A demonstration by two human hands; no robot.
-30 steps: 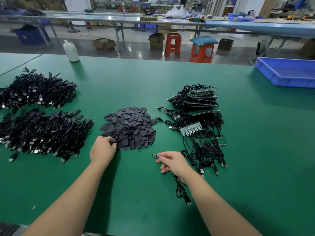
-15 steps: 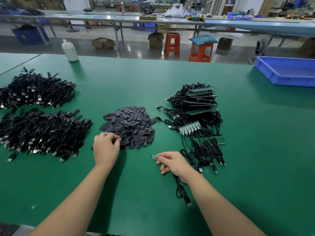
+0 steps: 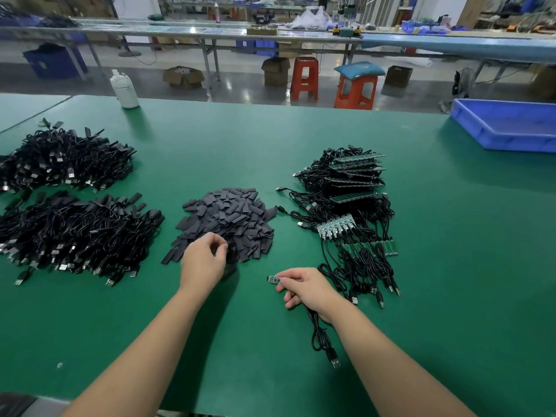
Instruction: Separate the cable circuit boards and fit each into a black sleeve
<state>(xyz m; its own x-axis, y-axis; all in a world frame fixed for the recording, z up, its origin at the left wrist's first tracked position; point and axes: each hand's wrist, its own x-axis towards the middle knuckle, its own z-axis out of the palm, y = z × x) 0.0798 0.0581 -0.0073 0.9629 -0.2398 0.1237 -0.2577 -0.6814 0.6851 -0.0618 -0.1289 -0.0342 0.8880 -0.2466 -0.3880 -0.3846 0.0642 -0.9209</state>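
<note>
Where right hand (image 3: pixel 304 285) pinches it, circuit board (image 3: pixel 273 279) looks small, green.

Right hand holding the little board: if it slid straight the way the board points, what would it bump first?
The right hand points its circuit board leftward; the left hand probably comes first, though depth is unclear.

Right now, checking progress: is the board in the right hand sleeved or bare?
Bare. The circuit board sticks out of the right hand with its components showing, no sleeve on it.
</note>
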